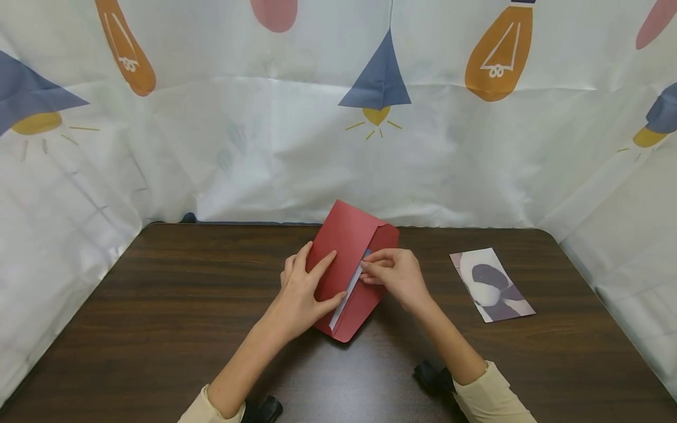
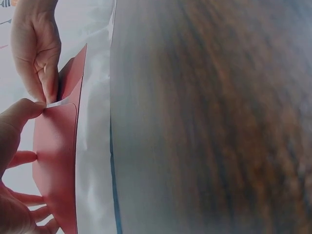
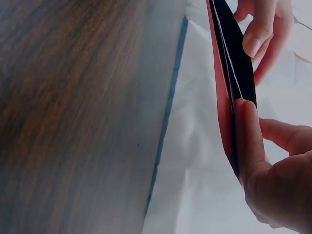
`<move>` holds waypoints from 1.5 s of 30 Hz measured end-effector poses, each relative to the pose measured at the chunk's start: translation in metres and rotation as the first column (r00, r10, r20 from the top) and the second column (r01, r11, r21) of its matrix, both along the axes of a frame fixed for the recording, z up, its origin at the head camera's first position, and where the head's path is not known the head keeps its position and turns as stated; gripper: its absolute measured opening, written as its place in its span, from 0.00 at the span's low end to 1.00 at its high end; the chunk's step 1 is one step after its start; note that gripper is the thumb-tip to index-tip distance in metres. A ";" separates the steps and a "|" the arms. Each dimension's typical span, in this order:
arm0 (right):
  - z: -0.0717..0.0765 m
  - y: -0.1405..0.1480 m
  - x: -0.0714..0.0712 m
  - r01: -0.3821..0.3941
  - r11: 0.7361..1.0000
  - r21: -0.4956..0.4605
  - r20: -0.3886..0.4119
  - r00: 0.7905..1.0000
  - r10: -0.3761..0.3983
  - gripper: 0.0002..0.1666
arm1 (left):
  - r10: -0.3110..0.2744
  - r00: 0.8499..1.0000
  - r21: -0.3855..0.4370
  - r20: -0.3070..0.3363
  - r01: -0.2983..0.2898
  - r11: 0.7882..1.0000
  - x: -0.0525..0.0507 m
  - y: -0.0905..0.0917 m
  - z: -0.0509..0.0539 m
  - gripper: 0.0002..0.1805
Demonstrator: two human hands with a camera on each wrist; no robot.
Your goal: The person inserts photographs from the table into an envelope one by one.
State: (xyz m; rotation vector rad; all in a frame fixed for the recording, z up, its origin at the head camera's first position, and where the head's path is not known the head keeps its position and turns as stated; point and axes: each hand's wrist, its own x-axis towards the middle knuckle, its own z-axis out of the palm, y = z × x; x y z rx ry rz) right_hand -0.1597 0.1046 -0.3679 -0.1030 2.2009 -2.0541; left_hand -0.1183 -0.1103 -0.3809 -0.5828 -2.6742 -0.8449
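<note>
A red envelope [image 1: 341, 235] is tilted over the middle of the table, its flap unfolded along the right side. From its pocket shows a strip of a white card [image 1: 346, 298] with a bit of blue near the upper end; the rest is hidden inside. My left hand [image 1: 298, 296] holds the envelope from the left, fingers spread across the front and thumb at the pocket edge. At the opening, my right hand [image 1: 396, 274] pinches the card's edge between thumb and fingers. The right wrist view shows right fingertips [image 3: 251, 131] in the opening.
A printed picture card [image 1: 492, 285] with grey and white shapes lies flat on the right of the dark wooden table [image 1: 185, 294]. Behind the table hangs a white cloth [image 1: 296, 164] printed with lamps and bulbs.
</note>
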 end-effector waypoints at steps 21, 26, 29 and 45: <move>0.010 0.019 -0.004 -0.013 0.998 0.068 -0.039 0.999 0.016 0.12 | 0.023 0.998 -0.019 0.064 -0.022 1.000 -0.004 -0.007 0.001 0.41; 0.011 0.026 -0.007 -0.005 0.994 0.112 -0.072 0.997 0.013 0.12 | 0.031 0.998 -0.022 0.055 -0.030 0.999 -0.005 -0.010 0.003 0.40; 0.012 0.030 -0.009 0.009 0.990 0.141 -0.090 0.996 0.003 0.13 | 0.026 0.998 -0.023 0.064 -0.024 0.999 -0.006 -0.011 0.003 0.40; 0.015 0.062 -0.022 0.111 0.955 0.277 -0.189 0.980 -0.059 0.15 | -0.006 0.995 -0.003 0.097 0.007 1.000 -0.006 -0.014 0.003 0.40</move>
